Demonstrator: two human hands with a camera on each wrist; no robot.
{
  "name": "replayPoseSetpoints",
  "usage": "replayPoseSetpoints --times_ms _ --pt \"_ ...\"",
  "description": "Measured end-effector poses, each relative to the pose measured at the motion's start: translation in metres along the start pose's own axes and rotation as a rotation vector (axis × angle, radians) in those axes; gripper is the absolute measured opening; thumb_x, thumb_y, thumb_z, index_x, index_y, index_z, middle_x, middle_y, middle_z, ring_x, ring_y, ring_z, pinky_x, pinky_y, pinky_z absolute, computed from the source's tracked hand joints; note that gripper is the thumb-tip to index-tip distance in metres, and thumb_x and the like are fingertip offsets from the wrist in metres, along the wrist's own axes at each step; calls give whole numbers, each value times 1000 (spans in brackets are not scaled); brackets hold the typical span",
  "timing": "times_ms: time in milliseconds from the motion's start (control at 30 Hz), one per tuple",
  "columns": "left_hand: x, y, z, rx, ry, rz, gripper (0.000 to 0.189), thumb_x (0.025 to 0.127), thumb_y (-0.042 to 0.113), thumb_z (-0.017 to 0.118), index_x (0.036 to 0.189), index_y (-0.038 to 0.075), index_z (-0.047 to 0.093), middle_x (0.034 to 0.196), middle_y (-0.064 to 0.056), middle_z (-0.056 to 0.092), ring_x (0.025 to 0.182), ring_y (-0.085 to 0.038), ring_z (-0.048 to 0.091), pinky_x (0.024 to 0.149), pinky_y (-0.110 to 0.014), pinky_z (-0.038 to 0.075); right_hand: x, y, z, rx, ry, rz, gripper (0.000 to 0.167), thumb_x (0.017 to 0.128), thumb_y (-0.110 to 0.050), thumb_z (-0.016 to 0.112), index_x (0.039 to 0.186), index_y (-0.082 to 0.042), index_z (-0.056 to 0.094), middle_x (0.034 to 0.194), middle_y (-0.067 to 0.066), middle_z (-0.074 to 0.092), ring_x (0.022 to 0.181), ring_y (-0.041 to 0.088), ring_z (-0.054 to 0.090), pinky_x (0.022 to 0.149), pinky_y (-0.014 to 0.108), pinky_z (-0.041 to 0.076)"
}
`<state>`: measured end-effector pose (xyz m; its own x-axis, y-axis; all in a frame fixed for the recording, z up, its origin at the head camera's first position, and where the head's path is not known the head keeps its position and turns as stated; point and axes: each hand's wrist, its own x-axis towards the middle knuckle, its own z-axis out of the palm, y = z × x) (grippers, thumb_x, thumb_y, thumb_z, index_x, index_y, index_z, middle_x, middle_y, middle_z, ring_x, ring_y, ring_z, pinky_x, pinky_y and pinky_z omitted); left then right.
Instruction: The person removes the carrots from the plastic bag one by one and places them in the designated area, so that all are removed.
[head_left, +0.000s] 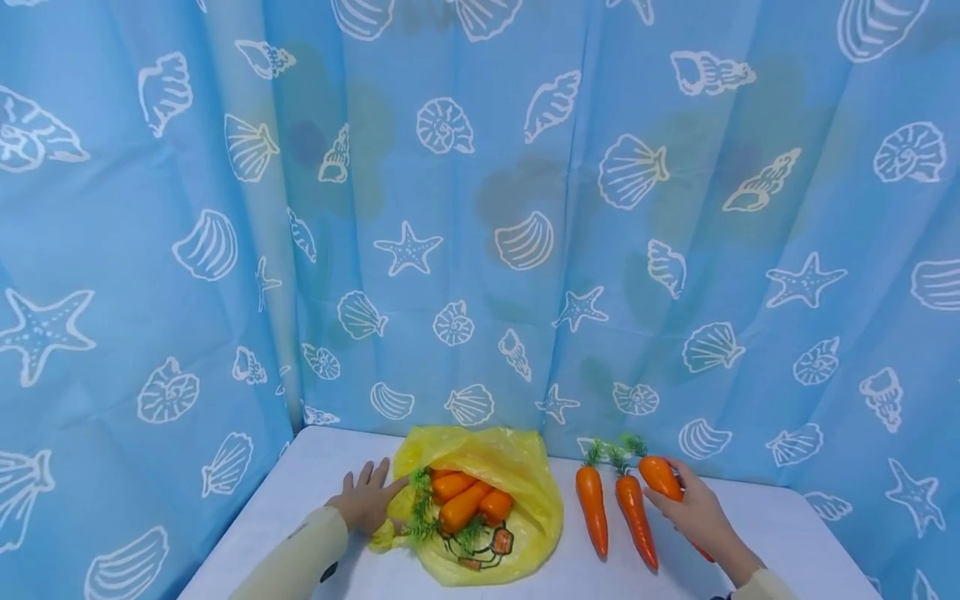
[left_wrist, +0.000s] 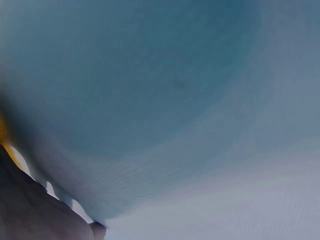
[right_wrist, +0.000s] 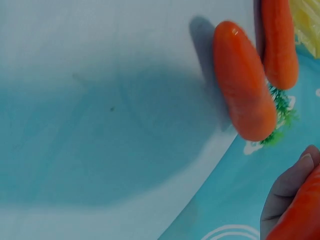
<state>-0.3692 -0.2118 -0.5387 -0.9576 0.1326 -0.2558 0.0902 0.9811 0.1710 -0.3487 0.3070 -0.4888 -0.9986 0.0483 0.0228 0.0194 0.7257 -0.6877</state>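
Right hand (head_left: 697,515) grips carrot (head_left: 660,477); left hand (head_left: 365,502) touches yellow bag (head_left: 542,508).

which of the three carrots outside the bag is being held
The rightmost carrot: the right hand grips it; the other two lie ungripped on the table.

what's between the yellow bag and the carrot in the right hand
Two carrots lie side by side between the yellow bag and the held carrot, as the head view shows.
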Motion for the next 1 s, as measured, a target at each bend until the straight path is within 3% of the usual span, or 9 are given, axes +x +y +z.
replayPoseSetpoints --times_ms 233,667,1000 --pt "-3 4 4 11 -12 12 80 82 66 66 150 32 42 165 -15 18 150 -46 14 116 -70 8 1 16 -6 -8 28 -1 94 85 -56 70 147 0 29 110 21 59 73 20 57 63 31 55" --pt "0 7 2 17 10 14 78 83 64 66 149 31 43 165 -16 19 150 -46 15 117 -70 8 6 18 -9 25 32 57 100 85 -57 69 151 2 21 121 29 53 78 22 60 65 31 57" --pt "0 3 -1 22 27 30 77 83 61 68 149 28 44 164 -18 19 148 -49 15 115 -72 9 14 23 -8 18 42 68 95 90 -53 67 150 5 21 124 32 51 80 22 61 65 33 58"
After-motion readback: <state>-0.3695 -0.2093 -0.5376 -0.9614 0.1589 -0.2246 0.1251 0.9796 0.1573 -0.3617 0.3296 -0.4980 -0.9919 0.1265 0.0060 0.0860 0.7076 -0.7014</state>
